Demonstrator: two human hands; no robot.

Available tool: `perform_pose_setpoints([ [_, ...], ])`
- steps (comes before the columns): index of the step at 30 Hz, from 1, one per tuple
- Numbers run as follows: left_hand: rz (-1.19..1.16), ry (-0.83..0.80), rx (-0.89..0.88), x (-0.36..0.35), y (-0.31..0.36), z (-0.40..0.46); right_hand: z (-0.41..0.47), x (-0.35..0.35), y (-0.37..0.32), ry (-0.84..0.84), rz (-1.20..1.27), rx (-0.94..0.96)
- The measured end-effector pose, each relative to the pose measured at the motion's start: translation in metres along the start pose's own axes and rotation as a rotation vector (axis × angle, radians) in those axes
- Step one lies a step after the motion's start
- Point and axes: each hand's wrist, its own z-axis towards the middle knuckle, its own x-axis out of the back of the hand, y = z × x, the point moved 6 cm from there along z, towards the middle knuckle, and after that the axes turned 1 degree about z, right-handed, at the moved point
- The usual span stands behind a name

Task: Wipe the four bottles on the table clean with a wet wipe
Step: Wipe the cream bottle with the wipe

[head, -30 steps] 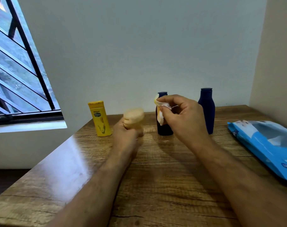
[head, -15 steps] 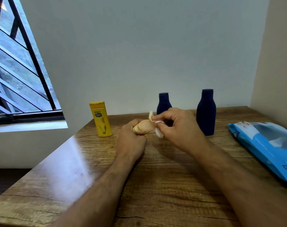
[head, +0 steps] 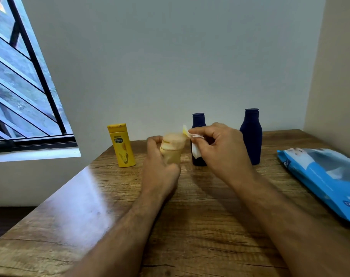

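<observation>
A person's left hand (head: 160,168) grips a small beige bottle (head: 172,148) above the wooden table (head: 200,216), while the right hand (head: 220,150) pinches a limp wet wipe (head: 195,149) beside its cap. The bottle looks light and smooth, likely slippery when damp, and best held round its body.

Small pale peach bottle (head: 173,147) is showing motion-blurred; label unreadable, its base hiding behind the left hand (head: 160,166). Right of that bottle, the right hand (head: 220,150) is covering the smaller dark-blue plastic bottle's (head: 198,124) middle. Far right of it, the blue wet-wipe pack (head: 320,176) is running off frame.
</observation>
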Motion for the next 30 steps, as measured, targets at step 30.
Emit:
perform_pose_setpoints([
  [30, -0.772, -0.345, 0.461, -0.032, -0.018, -0.01, -0.002, -0.008, 0.005, -0.16, 0.011, -0.07],
])
